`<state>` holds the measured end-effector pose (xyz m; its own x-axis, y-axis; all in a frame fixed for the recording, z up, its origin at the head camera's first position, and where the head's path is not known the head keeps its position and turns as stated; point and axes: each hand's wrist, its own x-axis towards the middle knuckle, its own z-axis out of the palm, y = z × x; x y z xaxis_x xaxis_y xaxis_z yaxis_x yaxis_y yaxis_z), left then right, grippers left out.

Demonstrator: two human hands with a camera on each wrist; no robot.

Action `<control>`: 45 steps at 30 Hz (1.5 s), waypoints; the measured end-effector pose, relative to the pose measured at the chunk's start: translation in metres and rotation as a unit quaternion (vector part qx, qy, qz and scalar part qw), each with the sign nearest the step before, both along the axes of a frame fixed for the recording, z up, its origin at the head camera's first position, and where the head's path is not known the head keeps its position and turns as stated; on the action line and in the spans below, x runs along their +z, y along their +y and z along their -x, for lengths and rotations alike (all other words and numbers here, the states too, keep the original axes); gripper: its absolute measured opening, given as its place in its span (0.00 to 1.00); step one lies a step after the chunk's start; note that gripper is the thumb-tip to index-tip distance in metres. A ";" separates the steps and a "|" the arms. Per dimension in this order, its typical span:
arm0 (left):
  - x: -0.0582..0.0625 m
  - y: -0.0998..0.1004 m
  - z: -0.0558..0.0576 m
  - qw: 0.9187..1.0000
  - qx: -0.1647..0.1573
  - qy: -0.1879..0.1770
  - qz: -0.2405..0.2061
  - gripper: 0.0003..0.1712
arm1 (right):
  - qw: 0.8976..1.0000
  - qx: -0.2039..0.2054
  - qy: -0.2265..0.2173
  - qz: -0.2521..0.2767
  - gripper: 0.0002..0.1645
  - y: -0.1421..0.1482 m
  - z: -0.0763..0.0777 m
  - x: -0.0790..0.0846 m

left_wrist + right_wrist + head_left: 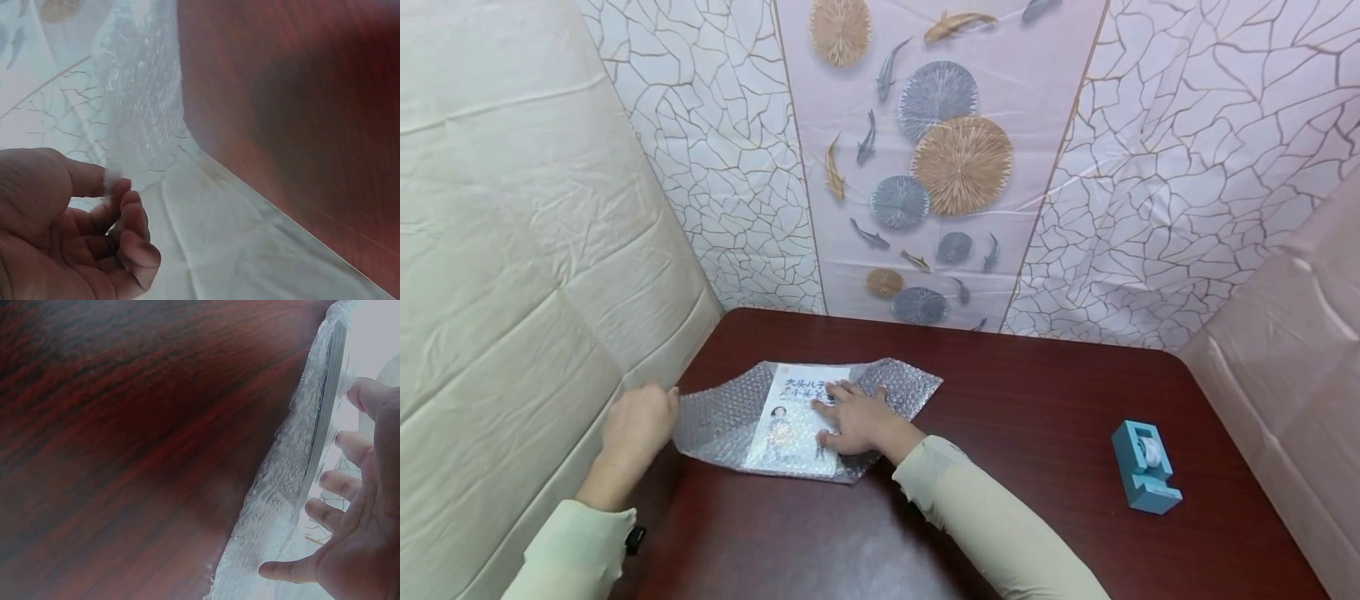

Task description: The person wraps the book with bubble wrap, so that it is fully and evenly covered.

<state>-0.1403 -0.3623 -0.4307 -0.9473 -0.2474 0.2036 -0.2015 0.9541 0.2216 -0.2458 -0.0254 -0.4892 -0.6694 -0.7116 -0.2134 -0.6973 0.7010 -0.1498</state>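
Observation:
A white-covered book [790,425] lies on a sheet of bubble wrap [722,421] spread over the table, and part of the wrap is folded across the cover's lower left. My left hand [638,421] pinches the left end of the wrap between thumb and fingertips, holding it up past the table's left edge; in the left wrist view the wrap [144,87] stretches away from that hand [69,237]. Spread fingers of my right hand [861,417] rest on the right side of the book. In the right wrist view, the book's page edges [328,394] show beside the right hand [369,512].
A blue tape dispenser [1146,467] with a roll of clear tape stands at the right of the dark red table [1000,417]. Pale padded fabric [535,275] runs along the left side, and a patterned curtain [917,167] hangs behind the table.

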 end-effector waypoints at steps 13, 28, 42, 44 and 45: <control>0.016 0.035 -0.001 0.994 -0.039 0.064 -0.075 0.19 | 1.000 0.000 -0.009 0.003 0.45 0.002 0.000 -0.002; 0.035 0.072 0.003 0.982 -0.110 0.067 -0.135 0.17 | 1.000 0.000 -0.015 0.015 0.46 0.000 0.010 -0.017; 0.035 0.078 0.006 0.977 -0.105 0.032 -0.184 0.19 | 1.000 0.010 -0.011 0.008 0.45 0.003 -0.002 0.000; 0.036 0.078 0.007 0.975 -0.108 0.027 -0.191 0.20 | 1.000 0.009 -0.008 0.009 0.45 0.003 -0.002 0.000; 0.036 0.079 0.008 0.975 -0.109 0.024 -0.193 0.20 | 1.000 0.008 -0.007 0.009 0.45 0.003 -0.001 0.000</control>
